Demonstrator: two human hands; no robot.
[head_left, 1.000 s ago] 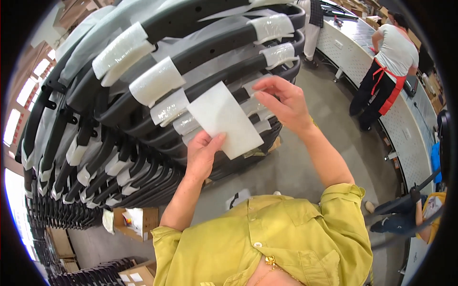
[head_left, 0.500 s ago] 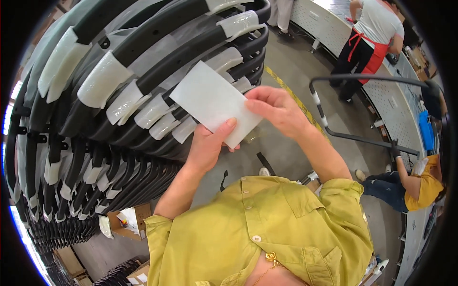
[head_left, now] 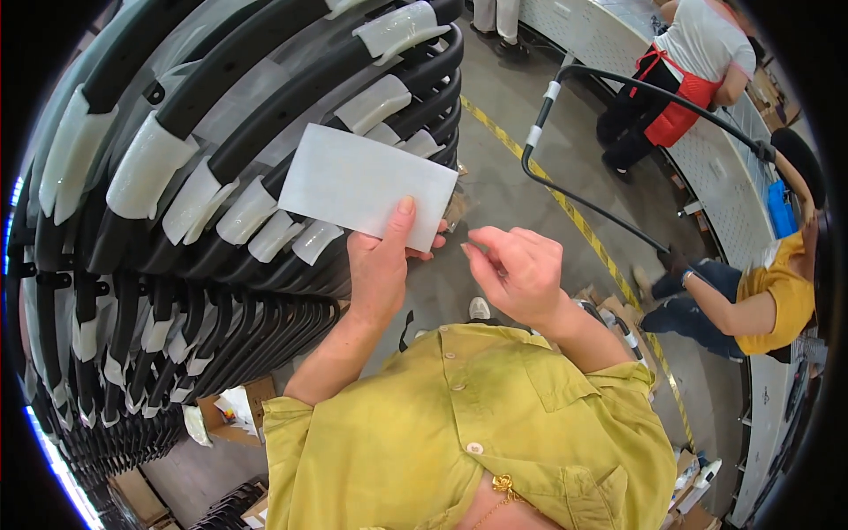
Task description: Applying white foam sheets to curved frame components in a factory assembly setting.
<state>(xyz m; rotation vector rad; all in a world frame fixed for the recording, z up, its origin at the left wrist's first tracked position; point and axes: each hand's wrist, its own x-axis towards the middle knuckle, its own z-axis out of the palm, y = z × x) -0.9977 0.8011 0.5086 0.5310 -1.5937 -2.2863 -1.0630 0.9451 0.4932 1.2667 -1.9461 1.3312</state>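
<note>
A flat, white rectangular sheet of foam-like padding [head_left: 358, 177] is in my left hand [head_left: 384, 256], thumb across its near right corner and fingers beneath. My right hand [head_left: 526, 274] is off the sheet, just right of its lower corner. Its fingers are curled in, thumb close to the index finger; anything between them is too small to make out. Beyond the sheet, to the left, stands a dense stack of black curved tube frames [head_left: 291, 110]. White padding pieces [head_left: 146, 172] wrap several of the tubes.
At right, a co-worker in a yellow top [head_left: 777, 291] holds a black bent tube frame [head_left: 605, 216] reaching toward me. Another person in a red apron [head_left: 685, 106] stands at a long white bench [head_left: 609, 53]. Yellow floor tape [head_left: 583, 221] runs between; an open cardboard box [head_left: 234, 415] sits lower left.
My right hand has come off the sheet and moved down and right. The sheet has turned flatter in my left hand. The co-worker's tube frame has swung closer.
</note>
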